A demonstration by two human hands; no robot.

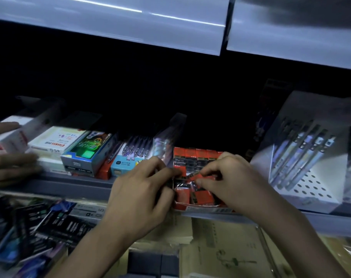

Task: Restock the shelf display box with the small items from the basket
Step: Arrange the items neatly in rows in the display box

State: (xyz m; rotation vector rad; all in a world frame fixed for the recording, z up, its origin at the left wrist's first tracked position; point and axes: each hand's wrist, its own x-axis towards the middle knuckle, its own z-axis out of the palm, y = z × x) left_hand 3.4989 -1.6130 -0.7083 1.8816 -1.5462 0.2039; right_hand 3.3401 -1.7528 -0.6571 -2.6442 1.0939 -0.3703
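A red display box (198, 206) sits at the front edge of the shelf, filled with several small red and black packets. My left hand (142, 195) rests at the box's left wall, fingers curled with a dark small item partly hidden in them. My right hand (228, 179) hovers over the box and pinches one small red-and-black packet (193, 174) between thumb and forefinger, just above the others. The basket is out of view.
Another person's hand (12, 165) is at the far left by white boxes (12, 137). Boxes of pens (128, 155) stand left of the red box, a white pen display (303, 157) to its right. Packaged goods and kraft notebooks (220, 241) lie on the lower shelf.
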